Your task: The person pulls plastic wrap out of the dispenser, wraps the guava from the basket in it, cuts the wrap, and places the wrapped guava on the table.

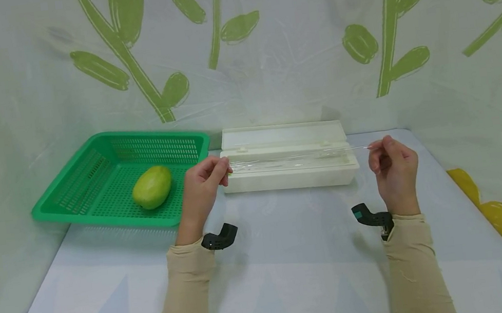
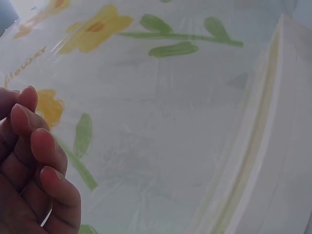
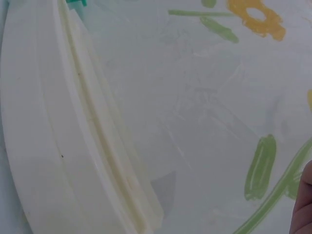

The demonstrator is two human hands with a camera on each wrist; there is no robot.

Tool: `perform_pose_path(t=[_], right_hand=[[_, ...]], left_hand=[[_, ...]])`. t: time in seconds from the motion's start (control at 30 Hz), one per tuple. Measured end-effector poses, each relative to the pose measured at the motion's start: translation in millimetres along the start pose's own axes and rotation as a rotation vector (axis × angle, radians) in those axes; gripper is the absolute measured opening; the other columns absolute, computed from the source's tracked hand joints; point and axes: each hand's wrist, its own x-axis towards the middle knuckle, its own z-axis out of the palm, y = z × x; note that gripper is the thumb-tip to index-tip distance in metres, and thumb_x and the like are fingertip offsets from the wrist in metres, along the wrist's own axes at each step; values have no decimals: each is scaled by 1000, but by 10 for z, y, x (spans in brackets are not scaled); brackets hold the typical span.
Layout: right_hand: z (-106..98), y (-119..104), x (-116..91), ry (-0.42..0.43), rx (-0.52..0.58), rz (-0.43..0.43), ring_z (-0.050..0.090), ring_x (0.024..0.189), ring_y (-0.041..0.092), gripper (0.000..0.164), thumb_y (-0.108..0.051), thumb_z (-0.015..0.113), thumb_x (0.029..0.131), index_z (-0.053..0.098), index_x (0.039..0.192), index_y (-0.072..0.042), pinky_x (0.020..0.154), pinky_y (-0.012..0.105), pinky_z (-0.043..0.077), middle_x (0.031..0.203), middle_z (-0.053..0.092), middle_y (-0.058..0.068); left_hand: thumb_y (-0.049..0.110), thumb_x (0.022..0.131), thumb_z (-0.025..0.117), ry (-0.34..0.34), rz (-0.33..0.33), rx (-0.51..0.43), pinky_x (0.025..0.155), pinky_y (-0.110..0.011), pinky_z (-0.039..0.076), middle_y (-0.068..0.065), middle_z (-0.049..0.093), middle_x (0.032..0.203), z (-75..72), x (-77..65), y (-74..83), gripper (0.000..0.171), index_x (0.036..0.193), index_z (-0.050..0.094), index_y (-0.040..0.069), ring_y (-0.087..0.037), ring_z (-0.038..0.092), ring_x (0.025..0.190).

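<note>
A strip of clear plastic wrap (image 1: 275, 163) stretches between my two hands, in front of and above a long white dispenser box (image 1: 291, 179) whose lid (image 1: 282, 134) stands raised. My left hand (image 1: 203, 187) pinches the wrap's left end between thumb and forefinger. At the other end, my right hand (image 1: 393, 166) pinches it the same way. In the left wrist view the fingers (image 2: 48, 146) are curled, and the box (image 2: 287, 146) rises along the right side. The right wrist view shows the box (image 3: 44, 122) at left and only a sliver of the hand (image 3: 303, 204).
Left of the box, a green plastic basket (image 1: 123, 221) holds a yellow-green oval fruit (image 1: 152, 187). Both stand on a pale blue patterned table (image 1: 292, 275). A flower-print sheet (image 1: 284, 44) hangs behind and at the sides.
</note>
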Motion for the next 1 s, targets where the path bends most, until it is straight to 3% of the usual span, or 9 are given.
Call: perform_pose_path(t=[0.17, 0.43, 1.0], right_hand=[[12, -10, -5, 5, 57, -5, 33, 44, 18, 34, -13, 50, 92, 57, 78, 18, 39, 23, 29, 51, 43, 11], [36, -57, -6, -27, 128, -12, 31, 44, 19, 32, -10, 50, 91, 55, 82, 21, 40, 24, 27, 50, 41, 12], [86, -151, -20, -63, 118, -62, 31, 44, 18, 33, -9, 48, 92, 53, 83, 22, 40, 24, 25, 51, 41, 13]], left_hand=[[10, 90, 52, 2, 16, -23, 56, -26, 43, -17, 49, 59, 0, 2, -28, 22, 74, 57, -4, -24, 47, 57], [17, 90, 54, -1, 25, -54, 58, -28, 45, -11, 50, 58, -24, 40, -216, 24, 73, 58, 2, -22, 49, 56], [20, 90, 54, 16, 27, -93, 59, -29, 45, -11, 51, 59, -37, 21, -140, 25, 74, 59, 2, -23, 49, 57]])
